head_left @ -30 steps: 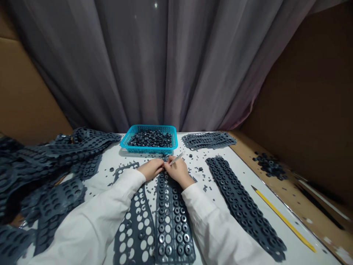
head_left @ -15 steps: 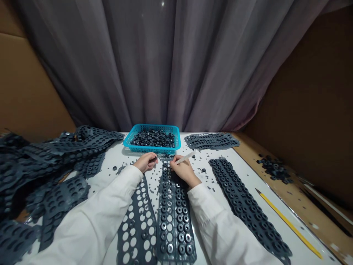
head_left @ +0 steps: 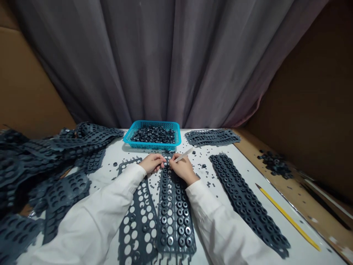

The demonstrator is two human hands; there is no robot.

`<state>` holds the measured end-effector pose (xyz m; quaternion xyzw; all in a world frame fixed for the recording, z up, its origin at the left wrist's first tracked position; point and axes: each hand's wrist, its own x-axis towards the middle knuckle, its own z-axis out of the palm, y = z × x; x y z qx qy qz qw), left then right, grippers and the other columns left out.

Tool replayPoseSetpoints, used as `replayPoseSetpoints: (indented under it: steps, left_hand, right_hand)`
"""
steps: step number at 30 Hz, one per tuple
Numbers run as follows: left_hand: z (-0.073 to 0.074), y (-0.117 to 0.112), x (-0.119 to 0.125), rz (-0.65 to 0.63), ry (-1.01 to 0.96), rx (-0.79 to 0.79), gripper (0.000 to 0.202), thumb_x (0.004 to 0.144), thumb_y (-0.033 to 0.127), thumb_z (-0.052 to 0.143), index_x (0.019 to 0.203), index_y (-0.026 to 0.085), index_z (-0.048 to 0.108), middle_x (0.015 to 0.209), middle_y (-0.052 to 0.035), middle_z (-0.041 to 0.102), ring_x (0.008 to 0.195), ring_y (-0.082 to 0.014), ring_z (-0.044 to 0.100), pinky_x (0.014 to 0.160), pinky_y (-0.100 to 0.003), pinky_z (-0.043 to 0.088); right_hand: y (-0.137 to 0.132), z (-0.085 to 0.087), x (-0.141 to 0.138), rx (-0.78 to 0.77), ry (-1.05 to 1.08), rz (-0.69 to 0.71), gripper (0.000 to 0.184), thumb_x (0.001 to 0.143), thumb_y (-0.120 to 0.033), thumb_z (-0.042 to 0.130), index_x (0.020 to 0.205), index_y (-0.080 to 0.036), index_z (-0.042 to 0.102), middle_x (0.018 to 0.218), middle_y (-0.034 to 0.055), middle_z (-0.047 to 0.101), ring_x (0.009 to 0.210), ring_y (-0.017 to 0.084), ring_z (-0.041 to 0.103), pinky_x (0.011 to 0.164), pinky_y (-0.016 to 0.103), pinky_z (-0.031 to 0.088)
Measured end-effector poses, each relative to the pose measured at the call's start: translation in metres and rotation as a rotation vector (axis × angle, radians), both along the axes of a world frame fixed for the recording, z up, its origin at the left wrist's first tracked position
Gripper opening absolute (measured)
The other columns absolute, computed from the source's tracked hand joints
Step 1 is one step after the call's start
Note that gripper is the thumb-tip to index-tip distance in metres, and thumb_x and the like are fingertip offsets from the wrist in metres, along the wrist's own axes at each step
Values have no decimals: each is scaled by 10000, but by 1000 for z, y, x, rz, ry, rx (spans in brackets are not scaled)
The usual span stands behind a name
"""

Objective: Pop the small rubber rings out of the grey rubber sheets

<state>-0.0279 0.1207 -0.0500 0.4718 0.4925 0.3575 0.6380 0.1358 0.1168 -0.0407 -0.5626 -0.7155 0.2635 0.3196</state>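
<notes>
My right hand (head_left: 182, 168) grips a thin white stick (head_left: 184, 154) like a pen, over the far end of a dark rubber sheet (head_left: 174, 217). This sheet lies lengthwise before me with rows of raised black rings and a column of round holes. My left hand (head_left: 153, 163) is closed, fingertips together at the sheet's far left edge; whatever they pinch is hidden. Beneath my left forearm lies a second dark sheet (head_left: 143, 206), mostly punched through with round holes.
A blue basket (head_left: 129, 141) of small black rubber pieces stands at the back. Heaped dark sheets (head_left: 66, 147) fill the left. To the right are a ringed sheet (head_left: 248, 202), a yellow pencil-like tool (head_left: 289, 219) and a pile of black pieces (head_left: 275, 164). Small black scraps dot the white tabletop.
My left hand has moved right, from beside the sheet to its far left edge. The right hand stays at about the same spot with the white stick.
</notes>
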Motion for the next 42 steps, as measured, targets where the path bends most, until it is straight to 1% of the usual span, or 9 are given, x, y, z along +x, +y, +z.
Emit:
replayPoseSetpoints:
  steps: [5, 8, 11, 19, 23, 27, 33, 39, 42]
  left_hand:
    - [4, -2, 1, -70, 292, 248, 127, 749, 202, 453, 803, 145, 553, 506, 56, 483, 397, -71, 370, 412, -186, 275]
    - [7, -4, 0, -158, 516, 481, 165, 759, 261, 469, 763, 146, 586, 545, 41, 482, 521, -103, 436, 508, -204, 318]
    - [7, -5, -2, -223, 667, 603, 164, 735, 259, 504, 813, 150, 598, 551, 51, 455, 533, -109, 423, 538, -210, 308]
    - [7, 1, -6, -369, 671, 696, 94, 671, 195, 580, 761, 185, 604, 569, 34, 474, 540, -128, 413, 555, -217, 301]
    - [7, -1, -2, -352, 612, 722, 71, 631, 147, 619, 678, 193, 591, 613, 3, 530, 591, -155, 443, 591, -233, 313]
    - [1, -3, -1, -316, 582, 792, 64, 691, 136, 576, 658, 190, 574, 680, -20, 558, 653, -161, 478, 641, -237, 338]
    - [11, 1, -19, 57, 426, 691, 70, 739, 237, 560, 721, 169, 561, 693, 4, 551, 689, -140, 485, 652, -227, 366]
    - [7, 5, -17, 16, -31, 114, 137, 633, 234, 593, 671, 161, 482, 525, 35, 510, 393, -54, 332, 385, -164, 231]
    - [4, 4, -11, 13, -77, 32, 113, 638, 238, 524, 652, 171, 434, 517, 4, 538, 359, -57, 334, 354, -164, 216]
  right_hand:
    - [-1, 0, -1, 19, -25, -14, 163, 703, -256, 486, 554, -197, 517, 555, -7, 592, 555, 126, 518, 512, 200, 331]
    - [-1, 1, -1, 30, -35, -13, 173, 714, -262, 482, 559, -198, 520, 556, -7, 593, 563, 128, 521, 517, 201, 332]
    - [-1, 2, -1, 27, -45, -15, 180, 722, -263, 479, 562, -197, 526, 562, -4, 596, 570, 129, 524, 521, 202, 332]
    - [-2, -1, -4, 70, -103, -27, 147, 711, -227, 508, 577, -189, 552, 565, -1, 588, 571, 124, 516, 517, 202, 317]
    - [-1, -1, -4, 65, -151, -37, 123, 697, -203, 517, 585, -186, 564, 555, 2, 578, 552, 122, 500, 502, 205, 298]
    - [-2, 1, -4, 82, -192, -23, 120, 692, -197, 508, 584, -185, 559, 566, 16, 577, 565, 134, 501, 509, 214, 295]
    - [-2, 2, -3, 63, -110, 27, 117, 668, -176, 509, 553, -178, 527, 545, 18, 568, 555, 139, 506, 527, 223, 318]
    - [3, 1, 4, -13, 30, 82, 134, 703, -222, 480, 577, -185, 504, 512, -17, 576, 506, 113, 523, 497, 190, 359]
    - [0, 4, 6, -33, 102, 91, 120, 693, -214, 478, 576, -187, 487, 501, -25, 574, 489, 108, 527, 499, 189, 375]
